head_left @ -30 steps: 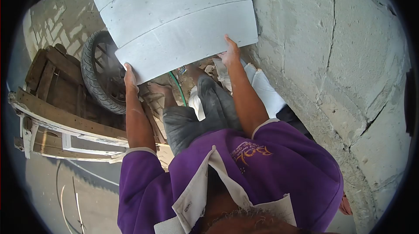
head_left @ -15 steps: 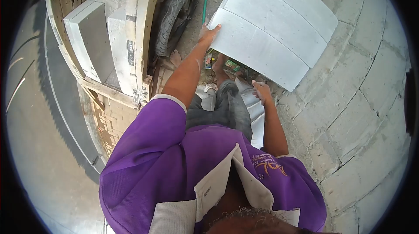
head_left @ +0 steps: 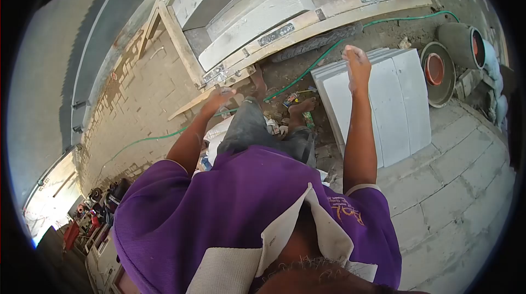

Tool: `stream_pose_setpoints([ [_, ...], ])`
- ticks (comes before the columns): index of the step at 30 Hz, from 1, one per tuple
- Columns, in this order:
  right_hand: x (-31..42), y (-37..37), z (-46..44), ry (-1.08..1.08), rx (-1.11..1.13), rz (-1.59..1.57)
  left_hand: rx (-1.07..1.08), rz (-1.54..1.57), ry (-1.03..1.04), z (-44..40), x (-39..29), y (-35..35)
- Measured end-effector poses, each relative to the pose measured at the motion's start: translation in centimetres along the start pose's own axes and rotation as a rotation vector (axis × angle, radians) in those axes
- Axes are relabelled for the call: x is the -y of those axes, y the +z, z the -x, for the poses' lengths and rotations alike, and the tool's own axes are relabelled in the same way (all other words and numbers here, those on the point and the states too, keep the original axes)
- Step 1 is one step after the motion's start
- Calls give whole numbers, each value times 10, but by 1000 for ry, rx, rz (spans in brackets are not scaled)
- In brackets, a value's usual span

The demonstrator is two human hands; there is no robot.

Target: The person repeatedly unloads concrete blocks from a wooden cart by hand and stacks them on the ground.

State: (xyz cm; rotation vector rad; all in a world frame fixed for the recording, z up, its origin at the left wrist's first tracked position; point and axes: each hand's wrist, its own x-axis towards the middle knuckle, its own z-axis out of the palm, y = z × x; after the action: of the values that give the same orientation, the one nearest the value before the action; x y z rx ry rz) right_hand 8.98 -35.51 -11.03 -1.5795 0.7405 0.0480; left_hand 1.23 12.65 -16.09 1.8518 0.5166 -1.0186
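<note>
My left hand [head_left: 221, 98] hangs in the air beside my knee, near the wooden frame's corner, with its fingers loosely apart and nothing in them. Raised over the top edge of a stack of pale grey lightweight concrete blocks [head_left: 388, 110] is my right hand [head_left: 358, 68]. Its fingers are dusty and slightly bent, and it holds nothing; whether it touches the blocks I cannot tell. More blocks lie in the wooden frame [head_left: 350, 10] in front of me, among them a long white block [head_left: 257, 25].
A tire [head_left: 312, 44] lies under the frame's edge. A green hose [head_left: 307, 72] crosses the ground by my feet. To the right are a round basin [head_left: 446, 88] holding an orange bowl [head_left: 434, 69], and a grey bucket [head_left: 460, 46]. A block wall [head_left: 466, 184] runs along the right side.
My view has turned left toward the wooden frame. My left hand has come off the block stack; my right hand has risen from low beside it to over its top edge.
</note>
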Motion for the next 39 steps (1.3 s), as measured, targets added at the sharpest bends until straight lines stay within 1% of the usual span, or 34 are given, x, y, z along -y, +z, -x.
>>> stream_pose_setpoints([
  [1, 23, 21, -13, -151, 22, 69, -106, 70, -10, 2, 9, -20],
  [2, 49, 44, -25, -244, 54, 184, -210, 140, -21, -1, 17, -36],
  [4, 85, 85, -53, -393, 97, 408, -238, 176, -40, -11, 29, -66],
  [5, 92, 105, -68, -448, 109, 515, -268, 189, -61, -15, 35, -77],
  [6, 90, 121, -82, -432, 120, 538, -240, 195, -103, -10, 25, -85],
  [7, 89, 133, -101, -448, 114, 672, -227, 211, -123, -9, 34, -90],
  [8, 90, 146, -121, -480, 110, 798, -210, 195, -50, -11, 41, -98],
  [9, 89, 160, -139, -488, 123, 808, -198, 179, 29, -15, 47, -107],
  [10, 80, 169, -153, -441, 117, 909, -195, 148, -11, -16, 59, -118],
  [12, 62, 180, -177, -326, 128, 1116, -184, 219, -44, -7, 76, -140],
  [13, 47, 186, -193, -331, 142, 1127, -174, 272, -72, 0, 84, -150],
  [14, 28, 192, -210, -233, 168, 1123, -180, 286, -82, 10, 93, -159],
  [15, 7, 195, -224, -131, 197, 1117, -271, 339, -143, 24, 105, -166],
  [16, -14, 191, -232, -73, 299, 785, -314, 367, -187, 38, 124, -175],
  [17, -17, 199, -225, -63, 315, 798, -359, 397, -229, 52, 144, -183],
  [19, -9, 214, -210, -46, 112, 777, -326, 527, -354, 69, 200, -188],
  [20, -5, 220, -203, -46, 128, 792, -329, 543, -369, 83, 212, -183],
  [22, 9, 239, -198, 7, 22, 1093, -374, 449, -573, 108, 230, -169],
  [23, 12, 246, -197, 10, 33, 1099, -377, 454, -585, 116, 238, -162],
  [25, 19, 253, -197, 25, -12, 1228, -333, 422, -641, 128, 248, -144],
  [27, 47, 280, -184, 34, 30, 1271, -322, 534, -683, 123, 230, -130],
  [28, 54, 284, -177, 29, 80, 1323, -307, 515, -718, 114, 208, -124],
  [29, 53, 283, -182, 31, 87, 1336, -295, 501, -679, 103, 189, -119],
  [30, 52, 289, -195, -50, 98, 1345, -292, 488, -631, 86, 170, -117],
  [31, 49, 295, -206, -123, 108, 1348, -297, 441, -533, 66, 150, -120],
  [32, 45, 299, -215, -117, 113, 1348, -299, 389, -441, 47, 133, -123],
  [34, 42, 308, -228, -164, 141, 1232, -362, 290, -210, 2, 103, -131],
  [35, 56, 316, -219, -161, 146, 1226, -380, 282, -173, -15, 73, -139],
  [37, 96, 341, -175, -327, 143, 1544, -411, 277, -143, -25, 12, -154],
  [38, 95, 355, -159, -336, 156, 1537, -419, 350, -113, -25, -12, -162],
  [39, 89, 368, -141, -673, 371, 1560, -427, 419, -85, -25, -25, -163],
])
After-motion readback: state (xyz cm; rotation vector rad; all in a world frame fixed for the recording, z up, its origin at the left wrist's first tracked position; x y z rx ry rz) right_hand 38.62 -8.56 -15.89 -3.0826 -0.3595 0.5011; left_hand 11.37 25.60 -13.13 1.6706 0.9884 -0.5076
